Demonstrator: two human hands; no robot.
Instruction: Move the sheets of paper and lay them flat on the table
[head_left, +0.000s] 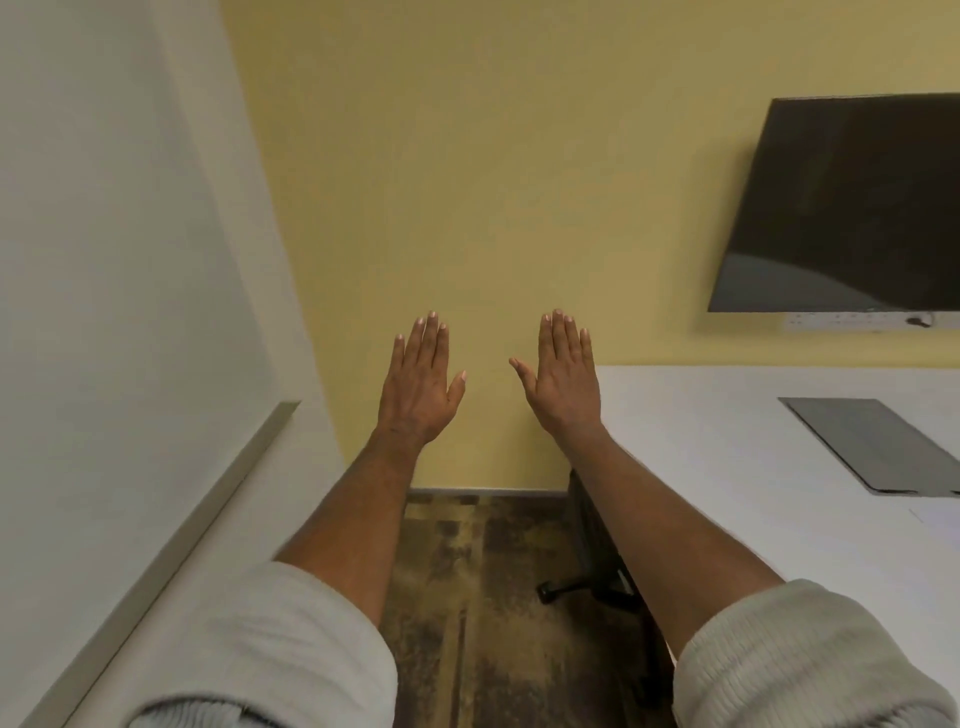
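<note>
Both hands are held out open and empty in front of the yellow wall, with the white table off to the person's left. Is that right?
Not quite. In the head view the white table lies to the person's right, not left. The rest holds: the left hand and right hand are held out open and empty before the yellow wall.

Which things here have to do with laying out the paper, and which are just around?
For the job:
left hand, open and empty
right hand, open and empty
white table
No sheets clearly in view yet.

Just around:
wall-mounted screen
grey flat panel on the table
chair base under the table
</note>
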